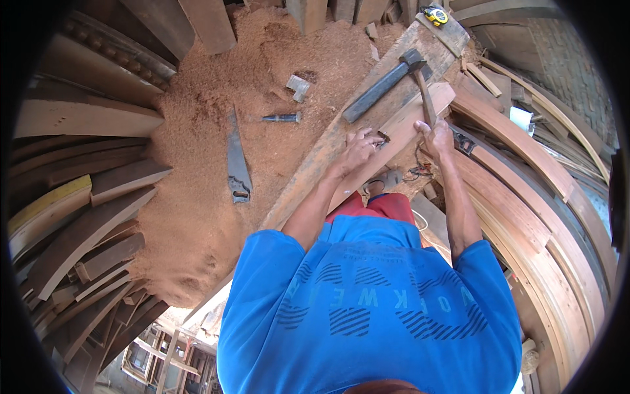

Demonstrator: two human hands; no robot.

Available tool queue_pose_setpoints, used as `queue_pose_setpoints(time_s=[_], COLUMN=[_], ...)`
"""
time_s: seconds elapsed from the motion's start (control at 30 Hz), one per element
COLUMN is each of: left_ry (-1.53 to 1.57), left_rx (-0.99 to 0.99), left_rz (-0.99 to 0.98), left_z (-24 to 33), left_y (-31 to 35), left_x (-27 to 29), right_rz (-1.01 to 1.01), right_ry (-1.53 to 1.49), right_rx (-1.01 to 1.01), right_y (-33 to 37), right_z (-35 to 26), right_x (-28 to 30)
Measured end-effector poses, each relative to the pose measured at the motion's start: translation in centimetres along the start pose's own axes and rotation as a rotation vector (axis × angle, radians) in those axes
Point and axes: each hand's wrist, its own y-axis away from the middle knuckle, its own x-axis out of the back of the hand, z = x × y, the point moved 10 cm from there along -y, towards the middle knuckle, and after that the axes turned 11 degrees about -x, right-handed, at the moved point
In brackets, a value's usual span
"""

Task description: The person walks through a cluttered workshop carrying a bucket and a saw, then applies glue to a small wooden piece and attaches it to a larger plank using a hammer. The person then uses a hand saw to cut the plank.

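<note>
My right hand (pixel 438 139) is closed round the wooden handle of a hammer (pixel 425 98). Its dark metal head is raised at the far end of the handle. Beneath my left hand (pixel 358 150) lies a long reddish wooden board (pixel 410 128), set slantwise across a wider plank. The left fingers are bent and pinched by a small dark piece (pixel 383 138) at the board's face; what exactly they hold is hard to make out. A long, thick grey-blue bar (pixel 375 94) rests on the wide plank (pixel 315 172), beyond my left hand.
Sawdust (pixel 197 243) covers the ground at left, with a handsaw (pixel 237 161), a chisel (pixel 281 118) and a grey metal piece (pixel 298 87) on it. A yellow tape measure (pixel 435 15) sits at the plank's far end. Curved timbers (pixel 518 197) are stacked at right, more boards (pixel 85 118) at left.
</note>
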Motion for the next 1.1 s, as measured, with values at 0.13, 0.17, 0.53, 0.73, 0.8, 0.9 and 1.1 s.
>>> queue_pose_setpoints(time_s=[0.13, 0.17, 0.53, 0.73, 0.8, 0.9, 1.1], left_ry=[0.306, 0.421, 0.017, 0.035, -0.010, 0.015, -0.135], left_rx=[0.212, 0.323, 0.174, 0.152, 0.089, 0.260, 0.176], left_rz=[0.290, 0.399, 0.032, 0.059, 0.100, 0.055, -0.087], left_z=[-3.5, -4.8, 1.4, 1.4, 1.1, 0.2, 1.3], left_y=[1.7, 2.6, 2.8, 2.5, 1.7, 0.8, -1.9], left_x=[2.7, 3.3, 2.4, 3.0, 2.9, 2.1, 2.1], right_rz=[0.118, 0.105, 0.048, -0.022, -0.004, 0.000, -0.005], right_ry=[-0.048, -0.033, -0.004, -0.008, 0.005, 0.007, 0.022], right_rx=[0.083, 0.066, 0.032, -0.004, -0.001, 0.001, -0.014], right_y=[1.1, 0.8, 0.1, 0.2, 0.1, -0.1, -0.1], right_z=[-1.4, -1.1, -0.4, -0.6, -0.4, -0.4, -0.3], right_x=[1.5, 1.2, 0.4, 0.2, 0.2, 0.2, 0.1])
